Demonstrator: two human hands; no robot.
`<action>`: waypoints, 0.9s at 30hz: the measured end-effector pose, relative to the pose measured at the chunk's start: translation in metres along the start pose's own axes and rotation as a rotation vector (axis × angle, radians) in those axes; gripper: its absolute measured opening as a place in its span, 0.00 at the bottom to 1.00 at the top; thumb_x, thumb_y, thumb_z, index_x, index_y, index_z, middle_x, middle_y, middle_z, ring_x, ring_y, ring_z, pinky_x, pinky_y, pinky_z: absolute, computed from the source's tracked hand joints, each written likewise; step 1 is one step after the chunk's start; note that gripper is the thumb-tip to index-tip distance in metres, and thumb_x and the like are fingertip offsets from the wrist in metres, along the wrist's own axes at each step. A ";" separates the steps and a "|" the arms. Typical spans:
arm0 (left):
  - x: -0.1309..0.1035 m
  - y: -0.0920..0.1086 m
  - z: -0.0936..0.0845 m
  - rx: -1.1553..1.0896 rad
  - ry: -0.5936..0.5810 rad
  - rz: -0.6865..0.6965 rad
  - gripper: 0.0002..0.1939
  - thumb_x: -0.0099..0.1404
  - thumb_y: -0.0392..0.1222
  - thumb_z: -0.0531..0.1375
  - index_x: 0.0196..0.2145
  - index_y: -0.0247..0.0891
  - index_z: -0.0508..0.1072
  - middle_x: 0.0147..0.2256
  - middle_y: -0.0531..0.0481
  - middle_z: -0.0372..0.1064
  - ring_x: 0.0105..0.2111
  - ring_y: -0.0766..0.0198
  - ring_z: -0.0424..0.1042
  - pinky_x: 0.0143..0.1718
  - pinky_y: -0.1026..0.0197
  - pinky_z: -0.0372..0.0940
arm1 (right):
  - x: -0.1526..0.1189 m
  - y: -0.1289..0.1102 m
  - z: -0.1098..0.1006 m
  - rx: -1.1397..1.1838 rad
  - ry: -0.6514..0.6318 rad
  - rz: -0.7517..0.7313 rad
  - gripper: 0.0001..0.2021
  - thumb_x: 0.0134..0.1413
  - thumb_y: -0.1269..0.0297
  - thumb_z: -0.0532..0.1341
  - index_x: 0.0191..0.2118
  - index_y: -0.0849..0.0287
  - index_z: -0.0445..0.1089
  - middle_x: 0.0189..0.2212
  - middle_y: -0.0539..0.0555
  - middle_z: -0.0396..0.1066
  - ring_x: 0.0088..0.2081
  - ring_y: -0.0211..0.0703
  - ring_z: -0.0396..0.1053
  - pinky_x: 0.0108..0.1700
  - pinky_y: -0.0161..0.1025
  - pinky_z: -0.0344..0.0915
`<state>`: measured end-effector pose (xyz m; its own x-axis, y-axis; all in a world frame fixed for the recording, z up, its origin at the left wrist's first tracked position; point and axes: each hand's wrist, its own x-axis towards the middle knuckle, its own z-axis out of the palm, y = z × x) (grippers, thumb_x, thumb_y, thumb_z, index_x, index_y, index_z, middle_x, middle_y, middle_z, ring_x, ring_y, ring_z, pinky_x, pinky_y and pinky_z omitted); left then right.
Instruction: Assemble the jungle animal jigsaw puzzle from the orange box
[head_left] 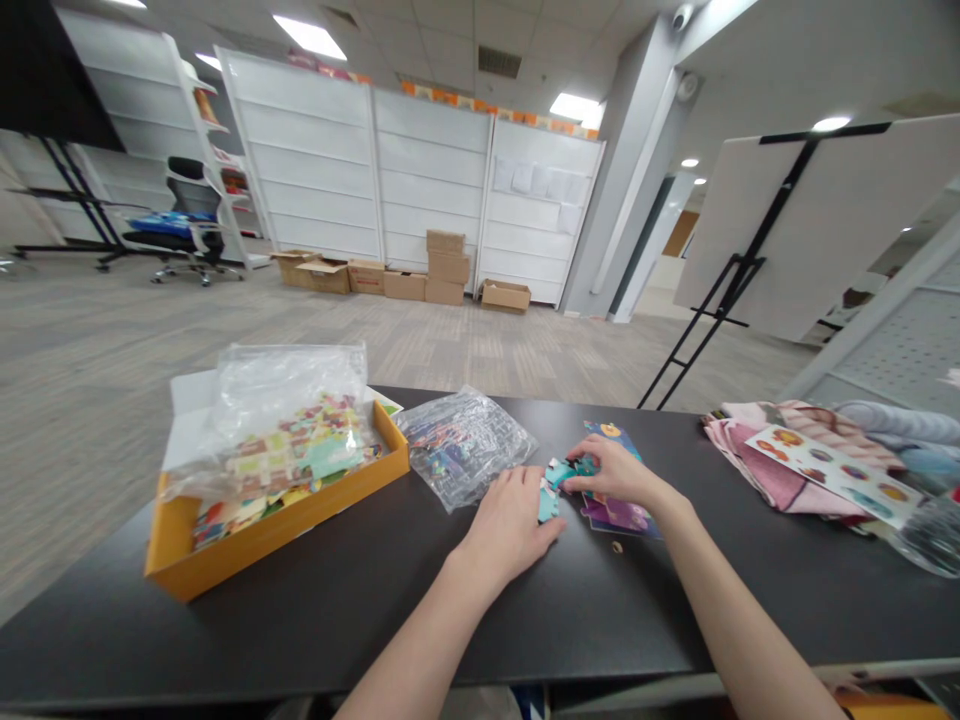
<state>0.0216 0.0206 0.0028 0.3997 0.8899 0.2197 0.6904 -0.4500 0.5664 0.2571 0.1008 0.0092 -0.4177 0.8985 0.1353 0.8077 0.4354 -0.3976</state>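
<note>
My left hand lies on the dark table, fingers spread beside a teal puzzle piece that its thumb side partly covers. Just right of it, my right hand pinches another teal piece at the table surface, close to the first one. Whether the two pieces are joined is too small to tell. Purple and blue puzzle pieces lie under and beside my right wrist. A clear plastic bag with dark pieces inside rests left of my left hand.
A yellow box holding many puzzle pieces and plastic bags stands at the left. A small ring-like scrap lies near the middle. Pink cloths and a sticker sheet are at the right, beside a crumpled clear bag.
</note>
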 end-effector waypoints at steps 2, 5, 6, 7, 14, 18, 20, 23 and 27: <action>-0.001 0.000 -0.001 -0.001 -0.007 0.004 0.26 0.61 0.49 0.66 0.53 0.34 0.69 0.51 0.38 0.70 0.53 0.47 0.69 0.57 0.48 0.63 | -0.001 -0.001 0.001 0.017 -0.033 0.001 0.20 0.44 0.50 0.73 0.39 0.58 0.78 0.37 0.56 0.76 0.38 0.48 0.70 0.43 0.43 0.65; -0.003 0.001 -0.004 -0.018 -0.035 0.009 0.31 0.57 0.50 0.69 0.54 0.34 0.69 0.53 0.37 0.69 0.56 0.45 0.67 0.59 0.47 0.62 | -0.002 0.000 0.002 0.078 -0.059 0.035 0.20 0.44 0.51 0.73 0.41 0.57 0.76 0.37 0.55 0.75 0.36 0.45 0.69 0.40 0.42 0.65; -0.003 0.001 -0.006 -0.026 -0.044 0.008 0.33 0.56 0.49 0.70 0.56 0.33 0.68 0.55 0.36 0.69 0.57 0.45 0.66 0.60 0.47 0.61 | -0.001 0.000 0.003 0.118 -0.061 0.055 0.20 0.43 0.52 0.73 0.40 0.57 0.75 0.37 0.54 0.75 0.35 0.44 0.69 0.39 0.41 0.65; -0.004 0.001 -0.007 -0.035 -0.051 0.002 0.37 0.55 0.48 0.71 0.58 0.32 0.67 0.56 0.34 0.68 0.58 0.44 0.65 0.61 0.47 0.61 | -0.001 0.001 0.002 0.175 -0.060 0.072 0.20 0.43 0.52 0.73 0.40 0.57 0.74 0.36 0.53 0.74 0.34 0.43 0.68 0.38 0.41 0.65; -0.003 -0.002 -0.008 -0.145 -0.068 -0.104 0.58 0.53 0.41 0.71 0.71 0.26 0.42 0.64 0.28 0.58 0.64 0.43 0.61 0.64 0.50 0.58 | -0.001 -0.018 -0.007 0.740 -0.071 0.163 0.22 0.45 0.47 0.73 0.35 0.58 0.67 0.24 0.46 0.68 0.25 0.36 0.64 0.29 0.35 0.60; -0.003 -0.003 -0.007 -0.153 -0.037 -0.122 0.62 0.52 0.44 0.72 0.72 0.32 0.39 0.67 0.29 0.54 0.64 0.42 0.61 0.61 0.47 0.61 | -0.003 -0.035 -0.003 0.843 -0.247 0.096 0.22 0.49 0.48 0.71 0.42 0.59 0.71 0.27 0.50 0.73 0.27 0.37 0.67 0.31 0.36 0.63; -0.003 -0.002 -0.008 -0.118 -0.016 -0.082 0.56 0.54 0.45 0.71 0.71 0.37 0.44 0.66 0.33 0.55 0.63 0.43 0.62 0.61 0.47 0.61 | -0.001 -0.031 -0.001 0.780 -0.248 0.070 0.22 0.52 0.46 0.68 0.45 0.59 0.74 0.31 0.53 0.76 0.29 0.40 0.70 0.33 0.38 0.65; -0.004 0.000 -0.009 -0.028 -0.026 -0.008 0.36 0.60 0.45 0.67 0.63 0.39 0.62 0.60 0.39 0.63 0.58 0.48 0.66 0.60 0.49 0.62 | 0.003 -0.009 -0.001 0.427 0.094 0.122 0.20 0.58 0.45 0.61 0.38 0.58 0.76 0.30 0.54 0.75 0.30 0.44 0.69 0.34 0.40 0.64; -0.003 0.001 -0.009 0.075 -0.057 0.019 0.23 0.62 0.46 0.65 0.54 0.39 0.70 0.52 0.42 0.69 0.53 0.50 0.69 0.56 0.50 0.65 | 0.005 0.017 -0.002 -0.114 0.279 0.176 0.19 0.63 0.51 0.55 0.31 0.56 0.77 0.30 0.57 0.76 0.32 0.47 0.70 0.36 0.42 0.61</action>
<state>0.0158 0.0177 0.0096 0.4450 0.8766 0.1832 0.7247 -0.4727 0.5014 0.2691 0.1129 0.0047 -0.1505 0.9345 0.3226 0.9051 0.2615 -0.3353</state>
